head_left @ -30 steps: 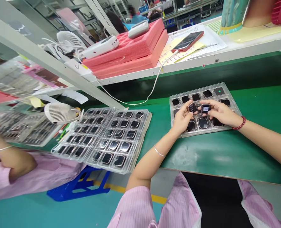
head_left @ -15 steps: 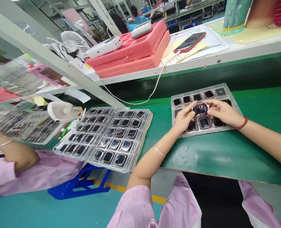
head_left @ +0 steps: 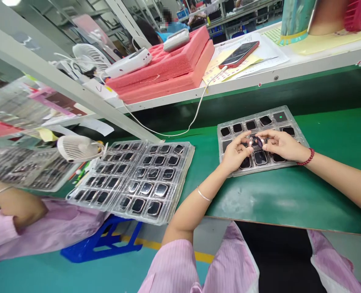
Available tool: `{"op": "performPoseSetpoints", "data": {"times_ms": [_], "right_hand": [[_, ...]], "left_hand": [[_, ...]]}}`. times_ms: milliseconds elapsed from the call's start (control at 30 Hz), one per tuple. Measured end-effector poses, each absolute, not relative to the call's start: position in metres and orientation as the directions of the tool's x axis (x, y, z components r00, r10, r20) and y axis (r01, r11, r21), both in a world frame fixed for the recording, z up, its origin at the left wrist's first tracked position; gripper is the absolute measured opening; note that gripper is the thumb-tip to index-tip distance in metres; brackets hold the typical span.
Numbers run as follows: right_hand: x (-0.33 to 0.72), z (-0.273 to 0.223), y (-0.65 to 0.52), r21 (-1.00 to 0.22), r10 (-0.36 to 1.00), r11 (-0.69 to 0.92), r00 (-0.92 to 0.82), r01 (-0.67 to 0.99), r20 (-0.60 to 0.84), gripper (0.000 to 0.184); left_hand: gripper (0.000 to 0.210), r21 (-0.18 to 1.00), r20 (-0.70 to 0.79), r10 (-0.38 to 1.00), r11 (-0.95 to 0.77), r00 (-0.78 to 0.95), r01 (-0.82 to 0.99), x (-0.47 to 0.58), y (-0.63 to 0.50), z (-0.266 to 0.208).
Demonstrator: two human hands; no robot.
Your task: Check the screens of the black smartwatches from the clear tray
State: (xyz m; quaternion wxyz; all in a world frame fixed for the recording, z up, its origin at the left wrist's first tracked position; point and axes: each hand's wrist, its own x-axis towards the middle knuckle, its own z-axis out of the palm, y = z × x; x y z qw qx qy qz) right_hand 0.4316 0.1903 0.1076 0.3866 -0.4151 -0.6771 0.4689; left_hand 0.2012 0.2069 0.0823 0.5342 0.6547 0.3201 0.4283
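Observation:
Above a clear plastic tray (head_left: 250, 170) I hold two small, dark-faced smartwatch cases close together. My left hand (head_left: 236, 154) pinches one smartwatch case (head_left: 251, 142) between thumb and fingers, mostly hidden by the fingertips. The other smartwatch case (head_left: 260, 142) is tilted on edge in my right hand (head_left: 282, 146), gripped the same way. Square black-screened watch cases (head_left: 260, 157) lie in the tray's pockets below, and one back-right pocket has a flat dark square (head_left: 280, 116) with a green dot. My hands cover the tray's middle.
Left on the green bench (head_left: 260, 195), larger clear trays (head_left: 180, 179) hold several watch cases. A white fan (head_left: 76, 148) stands behind them. The shelf carries red foam (head_left: 168, 77) and a phone (head_left: 240, 54) whose white cable (head_left: 195, 116) hangs down. A co-worker's arm (head_left: 18, 199) is at left.
Both watch cases have turned in my fingers, now showing more of their edges than their dark faces. My hands stay over the same tray. The view has shifted slightly.

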Motion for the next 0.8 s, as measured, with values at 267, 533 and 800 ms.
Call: {"op": "performPoseSetpoints", "data": {"times_ms": [267, 533, 800], "right_hand": [[0.4306, 0.1085, 0.1901, -0.952, 0.919, 0.244, -0.356, 0.184, 0.167, 0.048], [0.4321, 0.1086, 0.1906, -0.949, 0.916, 0.249, -0.364, 0.193, 0.167, 0.047], [0.4311, 0.1079, 0.19, -0.953, 0.924, 0.233, -0.35, 0.196, 0.154, 0.049]], "left_hand": [[0.074, 0.975, 0.216, 0.883, -0.221, 0.416, -0.037, 0.2012, 0.2071, 0.0813], [0.071, 0.975, 0.214, 0.886, -0.219, 0.41, -0.037, 0.202, 0.2077, 0.0793], [0.07, 0.978, 0.206, 0.889, -0.197, 0.409, -0.063, 0.2015, 0.2073, 0.0795]]}}
